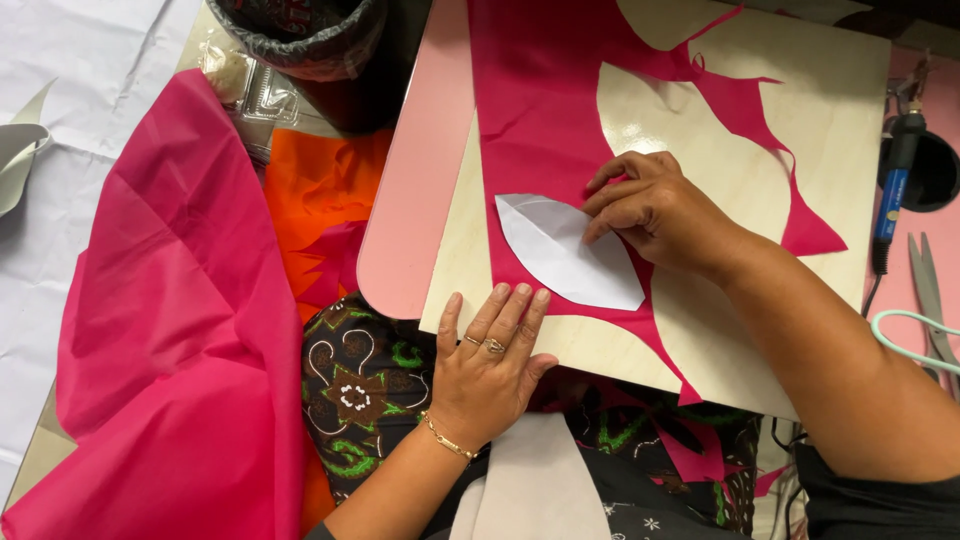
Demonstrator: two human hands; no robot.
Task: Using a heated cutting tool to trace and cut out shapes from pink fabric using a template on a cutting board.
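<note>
A white petal-shaped paper template (565, 248) lies on a sheet of pink fabric (535, 110) with curved pieces cut out of it. The fabric is spread over a pale wooden board (840, 130). My right hand (655, 208) rests its fingertips on the template's right edge and presses it onto the fabric. My left hand (490, 360) lies flat with fingers apart on the board's near edge, just below the template. It wears rings and a bracelet. Neither hand holds anything.
A large heap of pink fabric (180, 320) and orange fabric (325, 200) lies to the left. A pink table (415, 180) is under the board. Scissors (930, 300) and a blue-handled tool (895, 190) are at the right edge. A dark lined bin (300, 35) stands at top.
</note>
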